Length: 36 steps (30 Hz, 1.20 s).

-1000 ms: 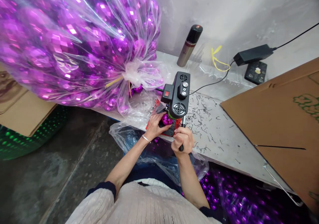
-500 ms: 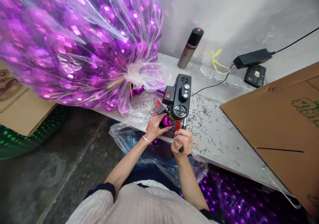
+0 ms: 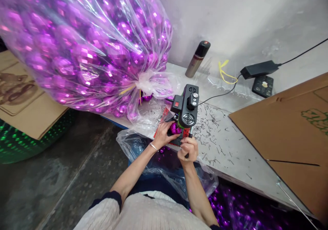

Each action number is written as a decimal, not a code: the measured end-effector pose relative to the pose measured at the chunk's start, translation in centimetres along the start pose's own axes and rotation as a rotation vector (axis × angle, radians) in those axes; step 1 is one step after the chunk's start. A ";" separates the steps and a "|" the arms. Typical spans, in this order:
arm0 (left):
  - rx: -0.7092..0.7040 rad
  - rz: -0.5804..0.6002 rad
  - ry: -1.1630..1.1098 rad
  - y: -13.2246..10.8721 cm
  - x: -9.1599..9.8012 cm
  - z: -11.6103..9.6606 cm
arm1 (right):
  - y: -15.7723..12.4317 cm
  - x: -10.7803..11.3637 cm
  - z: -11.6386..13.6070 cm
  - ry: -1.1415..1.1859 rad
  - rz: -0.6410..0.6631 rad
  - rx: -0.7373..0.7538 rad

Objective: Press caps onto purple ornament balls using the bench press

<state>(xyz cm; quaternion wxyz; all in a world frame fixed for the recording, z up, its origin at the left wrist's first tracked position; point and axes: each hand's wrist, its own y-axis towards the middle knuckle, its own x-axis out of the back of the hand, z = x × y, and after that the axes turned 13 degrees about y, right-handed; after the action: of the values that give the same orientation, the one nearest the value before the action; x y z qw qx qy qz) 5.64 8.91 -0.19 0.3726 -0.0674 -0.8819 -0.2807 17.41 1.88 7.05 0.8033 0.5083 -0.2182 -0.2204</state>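
A shiny purple ball [image 3: 175, 128] is pinched between the thumb and fingers of my left hand [image 3: 163, 135], close against the side of a small black bench machine [image 3: 189, 105]. My right hand [image 3: 188, 148] is wrapped around the black-gripped lever [image 3: 190, 134] at the machine's front. The machine has a red switch, round silver buttons and vent grilles on top. Its base [image 3: 186, 132] shows red and black under the ball. The machine's head hides part of the ball.
Short dark bits of wire [image 3: 217, 131] lie scattered over the table. A big tied plastic bag of purple balls [image 3: 107, 52] bulges at the left. Behind stand a spray can [image 3: 197, 59] and a black power adapter [image 3: 260, 69]. A cardboard box [image 3: 287, 120] blocks the right.
The view has shifted slightly, so everything sits a little lower and farther right. My left hand keeps the ball at the machine and my right hand stays on the lever.
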 end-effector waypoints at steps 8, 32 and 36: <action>-0.099 -0.007 -0.047 -2.1 0.8 -0.5 | 4.5 1.3 2.0 -0.046 -0.021 -0.137; 0.343 0.274 0.542 13.5 9.7 8.4 | 3.5 1.2 1.7 -0.037 0.027 -0.071; 0.310 0.105 0.225 10.1 9.8 7.0 | 3.4 1.4 1.6 -0.035 0.050 -0.087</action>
<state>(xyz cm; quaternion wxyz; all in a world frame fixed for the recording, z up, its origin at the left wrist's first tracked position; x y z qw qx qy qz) -2.41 20.27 7.16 0.4889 -0.0235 -0.8626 -0.1274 18.03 1.22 10.95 0.8259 0.4634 -0.2352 -0.2186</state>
